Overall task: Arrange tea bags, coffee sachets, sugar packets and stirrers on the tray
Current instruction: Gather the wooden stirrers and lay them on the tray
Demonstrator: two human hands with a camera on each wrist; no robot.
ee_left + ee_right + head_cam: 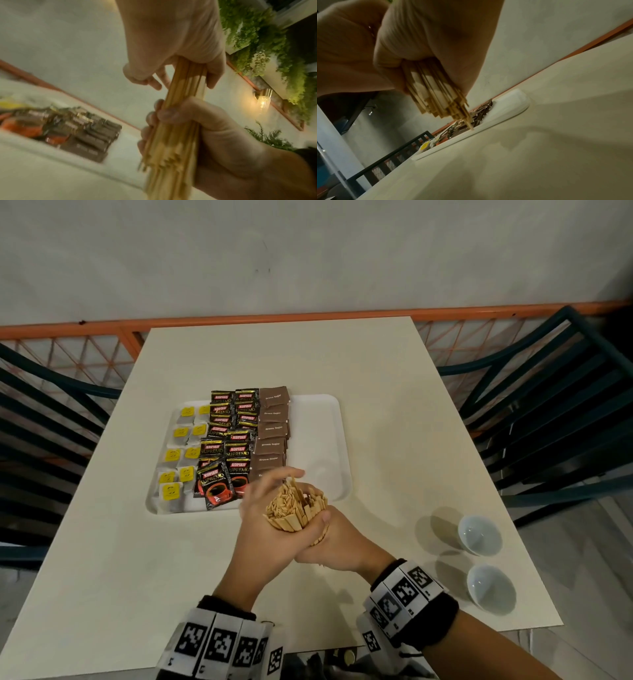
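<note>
A thick bundle of wooden stirrers [294, 505] stands upright between both hands, just over the white tray's [318, 440] near edge. My left hand [265, 505] curls round its upper left side, while my right hand [337, 539] grips it lower down from the right. In the left wrist view my left hand [171, 40] pinches the stirrers [180, 121] above my right hand [219, 128]. The stirrers' [435, 94] lower ends poke out below the palm. On the tray lie yellow-tagged tea bags [180, 453], black coffee sachets [229, 440] and brown sugar packets [272, 429] in columns.
The tray's right part is bare white. Two small white bowls [479, 534] [491, 587] stand on the cream table [376, 371] at the right front. Dark slatted chairs [51, 412] [548, 405] flank the table, and an orange rail runs behind it.
</note>
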